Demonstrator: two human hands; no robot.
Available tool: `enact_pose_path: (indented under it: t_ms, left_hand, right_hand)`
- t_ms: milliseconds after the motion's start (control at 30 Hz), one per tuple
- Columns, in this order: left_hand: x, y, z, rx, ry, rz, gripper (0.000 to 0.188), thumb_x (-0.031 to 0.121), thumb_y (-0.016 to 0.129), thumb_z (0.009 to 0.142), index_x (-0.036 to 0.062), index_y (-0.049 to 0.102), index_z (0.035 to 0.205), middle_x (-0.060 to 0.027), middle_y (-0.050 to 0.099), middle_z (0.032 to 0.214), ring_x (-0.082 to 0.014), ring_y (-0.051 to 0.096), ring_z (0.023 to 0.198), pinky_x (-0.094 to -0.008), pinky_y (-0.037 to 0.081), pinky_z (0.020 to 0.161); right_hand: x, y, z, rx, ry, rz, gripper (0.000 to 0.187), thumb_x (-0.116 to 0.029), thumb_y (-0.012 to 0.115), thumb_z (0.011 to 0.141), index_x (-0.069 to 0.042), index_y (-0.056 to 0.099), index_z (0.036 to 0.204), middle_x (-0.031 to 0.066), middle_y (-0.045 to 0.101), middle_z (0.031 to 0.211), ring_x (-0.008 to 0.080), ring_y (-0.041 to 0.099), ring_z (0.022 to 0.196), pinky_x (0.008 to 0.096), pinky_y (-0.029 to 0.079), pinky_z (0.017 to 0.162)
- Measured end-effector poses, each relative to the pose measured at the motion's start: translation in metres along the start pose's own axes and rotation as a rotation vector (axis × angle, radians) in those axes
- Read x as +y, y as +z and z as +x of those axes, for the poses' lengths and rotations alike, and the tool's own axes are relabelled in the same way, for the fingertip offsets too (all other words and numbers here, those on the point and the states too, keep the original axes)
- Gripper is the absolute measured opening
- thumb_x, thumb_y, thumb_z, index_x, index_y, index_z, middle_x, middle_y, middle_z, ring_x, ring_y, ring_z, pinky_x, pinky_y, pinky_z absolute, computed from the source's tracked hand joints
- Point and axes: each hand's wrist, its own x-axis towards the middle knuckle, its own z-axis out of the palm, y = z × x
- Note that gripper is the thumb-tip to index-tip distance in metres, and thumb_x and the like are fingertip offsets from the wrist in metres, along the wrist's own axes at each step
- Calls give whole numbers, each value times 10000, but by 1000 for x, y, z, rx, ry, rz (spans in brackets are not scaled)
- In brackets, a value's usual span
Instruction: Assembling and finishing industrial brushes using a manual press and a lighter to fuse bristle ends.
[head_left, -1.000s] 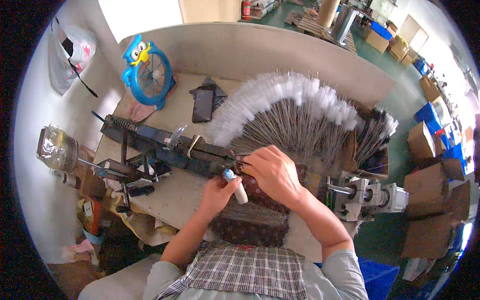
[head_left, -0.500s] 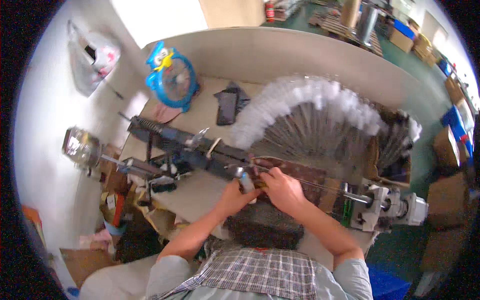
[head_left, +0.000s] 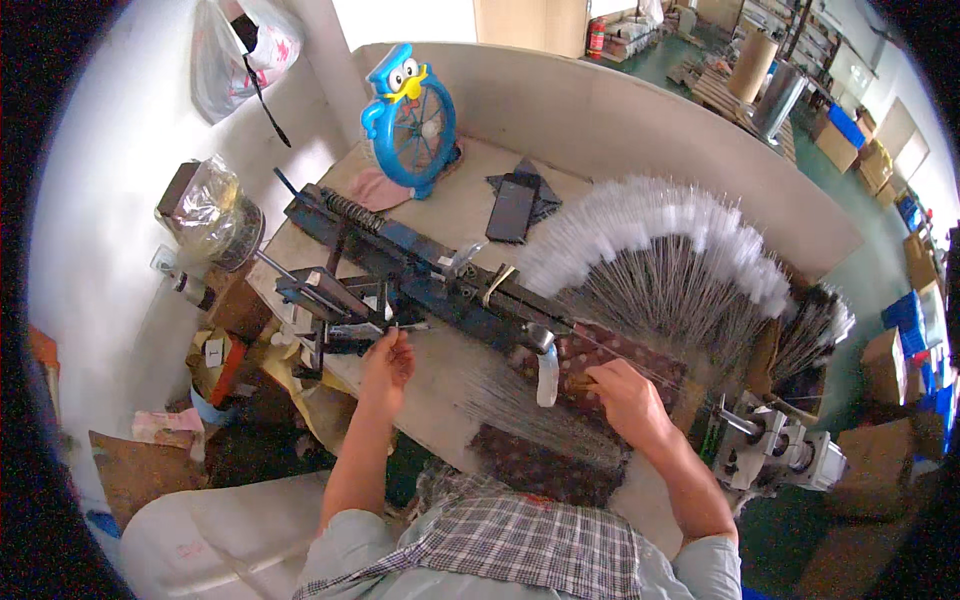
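My left hand is closed at the fingertips beside a small black metal bracket; whatever it pinches is too small to make out. My right hand closes its fingers on a small yellow-brown piece, whose kind I cannot tell. Between the hands, a lever with a pale wrapped grip hangs from a long black metal bench fixture with a coil spring. Thin metal wires lie loose in front of it. Many twisted-wire brushes with white bristles fan out behind my right hand.
A blue cartoon-bird fan and a black phone are at the back of the table. A motor with a metal shaft stands at the right edge. Left of the table is a plastic-covered lamp-like thing. A curved pale partition borders the back.
My hands were together near the lever grip; they have parted. The left has gone left to the bracket, the right slightly right and down. The view has also shifted.
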Motion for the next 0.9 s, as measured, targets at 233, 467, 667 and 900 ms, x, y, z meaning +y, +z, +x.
enact_pose_path:
  t_ms: [233, 467, 667, 900]
  left_hand:
    - [-14, 7, 2, 73, 155, -104, 86, 148, 599, 825, 63, 596, 836, -9, 513, 676, -119, 489, 584, -252, 420, 539]
    - [-74, 127, -114, -458, 227, 370, 109, 96, 557, 855, 15, 628, 838, -31, 584, 702, -102, 534, 624, -245, 442, 583]
    - [-123, 187, -112, -689, 42, 317, 165, 166, 535, 909, 19, 602, 879, -43, 607, 759, -104, 544, 638, -237, 440, 571]
    - [-142, 192, -115, -785, 140, 333, 197, 178, 535, 916, 4, 603, 980, -32, 603, 799, -67, 524, 646, -214, 447, 625]
  right_hand:
    - [-23, -35, -8, -16, 35, -8, 241, -67, 631, 755, -68, 605, 994, 96, 597, 862, 313, 603, 762, 379, 506, 701]
    - [-2, -55, -2, 272, 173, -30, 150, -110, 681, 726, -48, 663, 862, 111, 643, 793, 274, 608, 754, 353, 486, 689]
    - [15, -63, -20, 255, 281, 164, 173, -103, 678, 732, -26, 664, 886, 125, 650, 840, 272, 619, 780, 339, 488, 720]
    - [24, -73, -34, 217, 338, 421, 183, -84, 669, 728, -20, 662, 899, 119, 646, 826, 276, 614, 762, 328, 487, 708]
